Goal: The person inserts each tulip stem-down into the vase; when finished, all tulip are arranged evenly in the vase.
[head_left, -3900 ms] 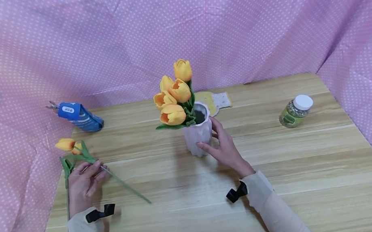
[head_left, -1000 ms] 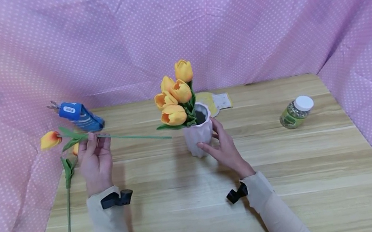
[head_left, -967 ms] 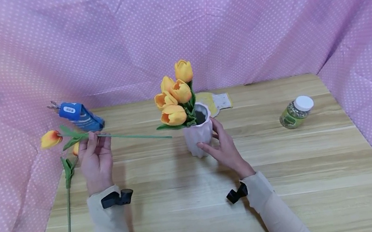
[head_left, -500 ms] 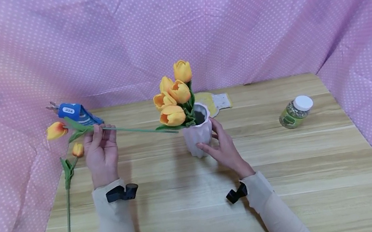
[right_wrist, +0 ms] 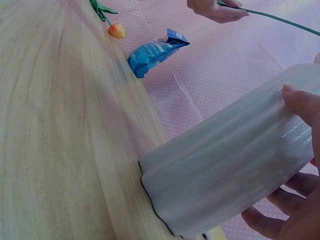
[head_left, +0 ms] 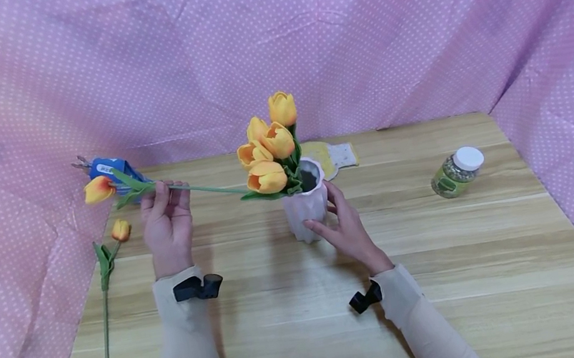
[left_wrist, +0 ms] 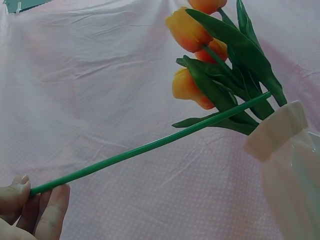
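My left hand pinches the green stem of an orange tulip, held level above the table with the stem end reaching the vase rim. In the left wrist view my fingertips pinch that stem, which points at the vase. The white ribbed vase holds several orange tulips. My right hand grips the vase's right side; its fingers curl round the vase wall.
Another tulip lies on the wooden table at the left edge. A blue packet leans at the back left, a white-capped jar lies at the right, and a yellow cloth sits behind the vase. Pink dotted fabric surrounds the table.
My left hand picked the tulip up off the table and carried it rightward toward the vase, the stem end now reaching the rim. My right hand stayed on the vase.
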{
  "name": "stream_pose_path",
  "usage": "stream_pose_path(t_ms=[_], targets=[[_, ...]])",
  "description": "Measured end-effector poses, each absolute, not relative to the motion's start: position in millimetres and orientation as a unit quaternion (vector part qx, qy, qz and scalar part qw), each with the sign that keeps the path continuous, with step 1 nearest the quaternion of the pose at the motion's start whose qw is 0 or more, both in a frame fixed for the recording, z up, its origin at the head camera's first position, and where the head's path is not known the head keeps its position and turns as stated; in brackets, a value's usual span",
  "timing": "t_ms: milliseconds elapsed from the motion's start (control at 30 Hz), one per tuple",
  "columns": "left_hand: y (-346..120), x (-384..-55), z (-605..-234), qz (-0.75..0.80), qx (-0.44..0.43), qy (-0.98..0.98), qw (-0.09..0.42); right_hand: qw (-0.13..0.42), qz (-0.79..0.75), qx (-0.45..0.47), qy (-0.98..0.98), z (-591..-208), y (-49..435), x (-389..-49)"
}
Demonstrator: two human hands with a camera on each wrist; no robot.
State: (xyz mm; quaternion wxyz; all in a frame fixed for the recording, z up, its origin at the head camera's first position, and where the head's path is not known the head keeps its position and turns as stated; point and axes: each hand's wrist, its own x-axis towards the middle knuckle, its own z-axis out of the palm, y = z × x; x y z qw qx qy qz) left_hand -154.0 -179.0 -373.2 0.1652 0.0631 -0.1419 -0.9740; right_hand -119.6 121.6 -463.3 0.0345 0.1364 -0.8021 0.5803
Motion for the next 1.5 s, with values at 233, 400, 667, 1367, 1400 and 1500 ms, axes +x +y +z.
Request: stream_pose_path(t_ms=[233, 400, 667, 1367, 1400, 1500], targets=[[-169.1, -157.5, -371.5, -0.971, 0.065, -0.157, 0.171, 0.036, 0.581, 0.140, -0.801, -464.5, 121.1, -121.9], [-161.8, -160.3, -370.6, -0.969, 0.055, -0.165, 0.174, 0.039, 0.582, 0.144, -0.799, -465.2, 121.2, -122.9], [-149.5, -161.7, -369.0, -0.967, 0.052, -0.171, 0.181, 0.040, 0.580, 0.145, -0.800, -466.0, 121.4, -121.9], [-128.7, -156.1, -360.6, -0.914, 0.024, -0.254, 0.315, 0.019, 0.592, 0.126, -0.796, -464.5, 122.2, -120.5], [-127.8, -155.5, -359.3, -0.909, 0.018, -0.261, 0.324, 0.021, 0.591, 0.127, -0.796, -464.4, 122.4, -120.3], [-125.9, -152.0, -355.2, -0.901, -0.005, -0.272, 0.336, 0.031, 0.587, 0.132, -0.798, -464.7, 123.1, -120.0]])
